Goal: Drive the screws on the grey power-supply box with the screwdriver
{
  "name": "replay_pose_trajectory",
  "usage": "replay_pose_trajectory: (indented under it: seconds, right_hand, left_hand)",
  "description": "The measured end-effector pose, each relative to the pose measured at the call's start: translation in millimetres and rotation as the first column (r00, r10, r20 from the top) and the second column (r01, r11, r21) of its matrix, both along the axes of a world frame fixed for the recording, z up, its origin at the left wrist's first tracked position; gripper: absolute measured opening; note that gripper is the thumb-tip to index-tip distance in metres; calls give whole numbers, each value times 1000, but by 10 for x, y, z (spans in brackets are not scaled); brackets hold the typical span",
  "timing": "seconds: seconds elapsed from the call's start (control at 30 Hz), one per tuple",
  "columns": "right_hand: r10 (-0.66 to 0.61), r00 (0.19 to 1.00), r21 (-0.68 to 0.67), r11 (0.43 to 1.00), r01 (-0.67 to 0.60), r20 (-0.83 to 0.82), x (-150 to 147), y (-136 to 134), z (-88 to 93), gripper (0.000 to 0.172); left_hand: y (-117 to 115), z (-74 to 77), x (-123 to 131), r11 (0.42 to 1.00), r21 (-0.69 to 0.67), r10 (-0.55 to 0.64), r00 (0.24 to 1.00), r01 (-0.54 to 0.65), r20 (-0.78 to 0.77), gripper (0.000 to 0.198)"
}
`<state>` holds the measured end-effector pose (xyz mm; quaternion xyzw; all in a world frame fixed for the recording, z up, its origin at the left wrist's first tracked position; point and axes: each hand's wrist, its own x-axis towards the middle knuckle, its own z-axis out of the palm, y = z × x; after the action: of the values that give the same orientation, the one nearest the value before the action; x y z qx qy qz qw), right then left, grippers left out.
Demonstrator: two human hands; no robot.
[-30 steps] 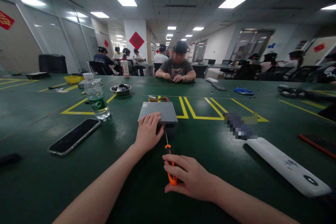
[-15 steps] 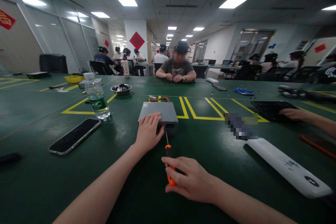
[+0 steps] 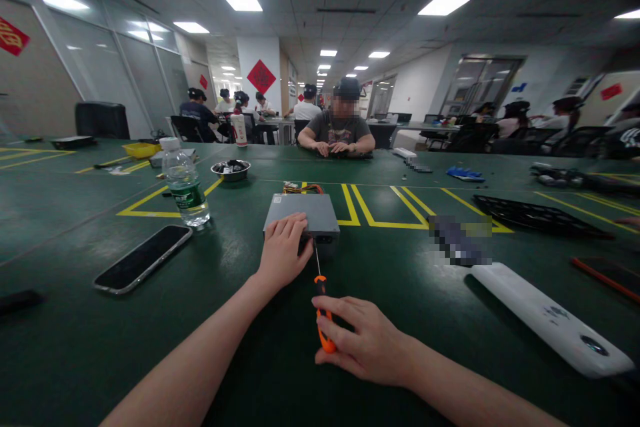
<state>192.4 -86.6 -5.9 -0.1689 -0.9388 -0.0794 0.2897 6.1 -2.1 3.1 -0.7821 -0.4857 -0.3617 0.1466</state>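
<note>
A grey metal computer power supply unit (image 3: pixel 314 209) sits in front of me, its bundle of coloured cables (image 3: pixel 305 188) at the far side. My left hand (image 3: pixel 284 250) grips its near left corner, fingers over the top and thumb at the near face. In my right hand (image 3: pixel 357 337) is a screwdriver (image 3: pixel 321 288) with an orange and black handle, held between thumb and fingers. Its thin shaft points away from me, and the tip meets the near face just left of the power socket. The exact spot at the tip is too small to make out.
To the left are a phone (image 3: pixel 144 259), a water bottle (image 3: pixel 185 187) and a metal bowl (image 3: pixel 231 170) of small parts. On the right lie a long white device (image 3: pixel 547 317), a black panel (image 3: pixel 537 215) and an orange-edged phone (image 3: pixel 607 277). A person (image 3: pixel 336 127) sits opposite.
My right hand's fingers have shifted slightly on the screwdriver handle. At the right, another person's hand has drawn back from the black panel, which now lies flatter. My left hand stays put.
</note>
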Motion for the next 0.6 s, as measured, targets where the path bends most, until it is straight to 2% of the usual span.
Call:
replay_pose_trajectory:
  seconds: [0.17, 0.3, 0.43, 0.6]
  right_hand:
    - [5, 1000, -144, 990, -3, 14, 12, -1, 10, 32]
    - [12, 998, -100, 995, -6, 59, 11, -24, 55, 32]
    - [0, 1000, -49, 999, 0, 6, 18, -18, 29, 32]
    - [6, 1000, -152, 988, -5, 8, 24, -14, 25, 38]
  left_hand:
    - [0, -5, -2, 1000, 0, 0, 1000, 0, 1, 26]
    - [1, -2, -4, 1000, -4, -3, 1000, 3, -4, 26]
    - [-8, 13, -3, 1000, -2, -2, 1000, 2, -6, 26]
    - [-15, 18, 2, 1000, 2, 5, 1000, -5, -2, 25]
